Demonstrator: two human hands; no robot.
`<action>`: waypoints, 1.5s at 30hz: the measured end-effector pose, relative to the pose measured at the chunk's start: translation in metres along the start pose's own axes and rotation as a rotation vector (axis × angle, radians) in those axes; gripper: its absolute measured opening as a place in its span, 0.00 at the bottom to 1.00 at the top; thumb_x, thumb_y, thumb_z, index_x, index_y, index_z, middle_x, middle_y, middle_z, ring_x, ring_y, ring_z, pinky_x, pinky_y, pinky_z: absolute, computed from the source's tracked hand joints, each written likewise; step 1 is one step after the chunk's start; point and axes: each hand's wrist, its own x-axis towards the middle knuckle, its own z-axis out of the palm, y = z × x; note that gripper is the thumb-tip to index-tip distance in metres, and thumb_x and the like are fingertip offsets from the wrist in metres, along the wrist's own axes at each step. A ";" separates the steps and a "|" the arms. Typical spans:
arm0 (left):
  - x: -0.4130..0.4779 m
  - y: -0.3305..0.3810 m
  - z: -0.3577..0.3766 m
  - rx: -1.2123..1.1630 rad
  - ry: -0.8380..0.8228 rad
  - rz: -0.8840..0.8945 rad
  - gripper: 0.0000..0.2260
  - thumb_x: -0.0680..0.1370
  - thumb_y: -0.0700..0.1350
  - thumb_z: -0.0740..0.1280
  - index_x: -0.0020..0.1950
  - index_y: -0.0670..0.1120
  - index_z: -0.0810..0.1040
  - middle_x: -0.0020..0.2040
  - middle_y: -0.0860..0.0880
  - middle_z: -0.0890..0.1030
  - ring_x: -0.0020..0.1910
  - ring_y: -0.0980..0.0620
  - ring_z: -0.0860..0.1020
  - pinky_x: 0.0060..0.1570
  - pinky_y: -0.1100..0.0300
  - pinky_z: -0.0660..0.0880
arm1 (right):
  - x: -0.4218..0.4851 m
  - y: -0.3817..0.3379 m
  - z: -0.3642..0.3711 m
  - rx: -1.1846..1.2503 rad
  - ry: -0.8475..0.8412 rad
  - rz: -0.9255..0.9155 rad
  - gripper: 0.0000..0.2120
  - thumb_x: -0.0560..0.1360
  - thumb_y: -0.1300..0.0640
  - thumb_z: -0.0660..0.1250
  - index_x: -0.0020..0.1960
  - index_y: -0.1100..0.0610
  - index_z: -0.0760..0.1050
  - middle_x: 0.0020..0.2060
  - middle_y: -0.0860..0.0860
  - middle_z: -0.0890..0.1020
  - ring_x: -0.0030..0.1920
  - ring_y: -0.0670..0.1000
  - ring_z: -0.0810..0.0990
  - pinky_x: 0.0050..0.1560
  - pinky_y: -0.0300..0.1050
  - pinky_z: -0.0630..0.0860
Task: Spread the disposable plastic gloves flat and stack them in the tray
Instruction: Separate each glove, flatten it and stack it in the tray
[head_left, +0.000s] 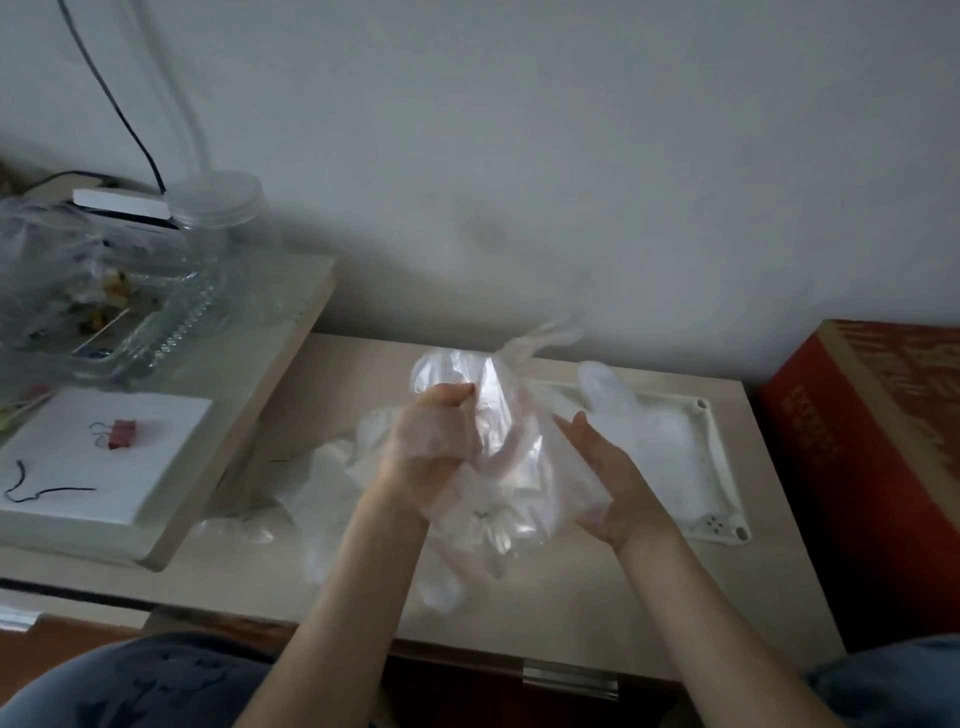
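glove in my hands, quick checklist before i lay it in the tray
1. Held glove spread flat: not ok, bunched.
2. Left hand gripping it: ok.
3. Right hand gripping it: cannot tell, fingers behind plastic.
4. Tray close by right hand: ok.
5. Gloves in tray lying flat: cannot tell, blurred.

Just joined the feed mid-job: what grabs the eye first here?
The crumpled translucent plastic glove at centre, gripped by the left hand with the right hand against it, above the beige table. Then the bright red cardboard box at far right, and beside it the white rectangular tray holding another glove.
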 end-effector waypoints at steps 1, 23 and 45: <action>0.013 -0.005 -0.002 -0.004 0.093 -0.044 0.13 0.74 0.39 0.57 0.46 0.33 0.78 0.38 0.35 0.81 0.40 0.46 0.83 0.41 0.57 0.79 | -0.002 -0.004 -0.006 0.017 0.000 -0.016 0.24 0.75 0.43 0.60 0.59 0.60 0.79 0.53 0.55 0.83 0.55 0.53 0.81 0.53 0.45 0.77; 0.019 -0.008 -0.047 0.831 0.450 0.090 0.05 0.74 0.39 0.71 0.41 0.37 0.83 0.38 0.43 0.83 0.38 0.47 0.82 0.46 0.54 0.79 | 0.008 -0.022 -0.052 -0.631 0.515 -0.285 0.03 0.73 0.61 0.70 0.41 0.57 0.78 0.29 0.44 0.78 0.28 0.45 0.74 0.36 0.36 0.72; -0.043 0.024 -0.142 1.067 0.902 0.102 0.03 0.73 0.43 0.71 0.42 0.44 0.82 0.39 0.42 0.81 0.45 0.38 0.79 0.44 0.51 0.73 | 0.040 0.002 0.002 -0.761 0.537 -0.382 0.06 0.77 0.61 0.63 0.43 0.63 0.73 0.33 0.51 0.81 0.23 0.49 0.71 0.28 0.41 0.70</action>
